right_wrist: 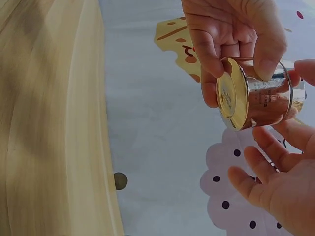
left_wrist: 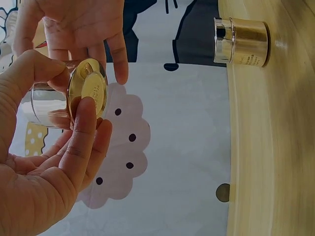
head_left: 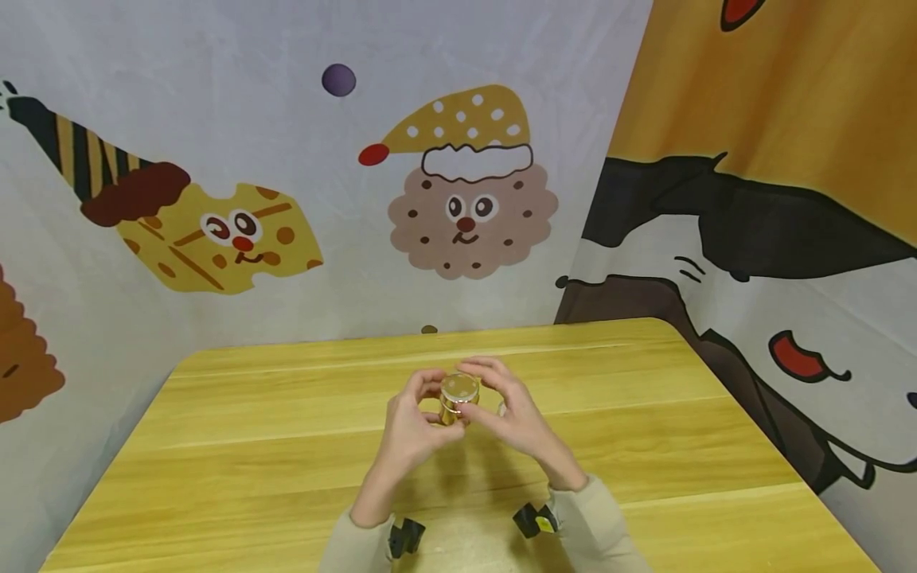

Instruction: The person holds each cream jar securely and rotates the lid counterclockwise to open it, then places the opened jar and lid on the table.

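Gold Over Yellow Grain

The jar [right_wrist: 268,101] I hold shines gold, its top rim silvery; a second jar [left_wrist: 249,42] is gold too. My sleeves [head_left: 595,521] are cream, the counter [head_left: 251,446] yellow with streaked grain. The backdrop [head_left: 251,48] is greyish white; on it, a pinkish cookie [head_left: 476,251] has brown spots and a yellow hat [head_left: 487,119] white dots.

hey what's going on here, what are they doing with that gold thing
A person's left hand grips a shiny gold jar, holding it upright above the wooden table. The right hand is at its upper end, around the lid. The lid is on; whether it is being twisted or just held, I can't tell. A second gold jar stands on the table beyond them.
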Action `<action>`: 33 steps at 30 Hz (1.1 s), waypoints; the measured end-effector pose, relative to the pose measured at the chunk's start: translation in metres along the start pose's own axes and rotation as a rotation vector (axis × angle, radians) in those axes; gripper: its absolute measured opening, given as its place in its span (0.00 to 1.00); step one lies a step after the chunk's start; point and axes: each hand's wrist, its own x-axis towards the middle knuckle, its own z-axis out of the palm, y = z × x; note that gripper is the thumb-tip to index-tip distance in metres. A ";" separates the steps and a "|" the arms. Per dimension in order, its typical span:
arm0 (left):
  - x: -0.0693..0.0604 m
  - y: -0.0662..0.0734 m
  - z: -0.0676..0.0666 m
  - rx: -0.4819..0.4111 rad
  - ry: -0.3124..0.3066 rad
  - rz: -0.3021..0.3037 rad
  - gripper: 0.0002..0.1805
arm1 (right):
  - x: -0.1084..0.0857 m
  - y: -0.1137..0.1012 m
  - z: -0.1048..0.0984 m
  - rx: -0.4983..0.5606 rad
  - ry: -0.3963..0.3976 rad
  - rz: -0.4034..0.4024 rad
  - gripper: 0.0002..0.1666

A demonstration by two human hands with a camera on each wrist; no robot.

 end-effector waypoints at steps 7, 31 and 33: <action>-0.001 0.001 0.000 0.010 -0.003 -0.004 0.33 | 0.000 0.000 0.004 0.005 0.075 0.086 0.31; -0.001 0.001 0.000 -0.003 0.000 -0.004 0.33 | 0.000 0.000 0.004 -0.028 0.076 0.101 0.27; 0.000 0.000 0.001 -0.009 0.000 0.000 0.33 | 0.000 0.000 0.004 -0.029 0.089 0.114 0.25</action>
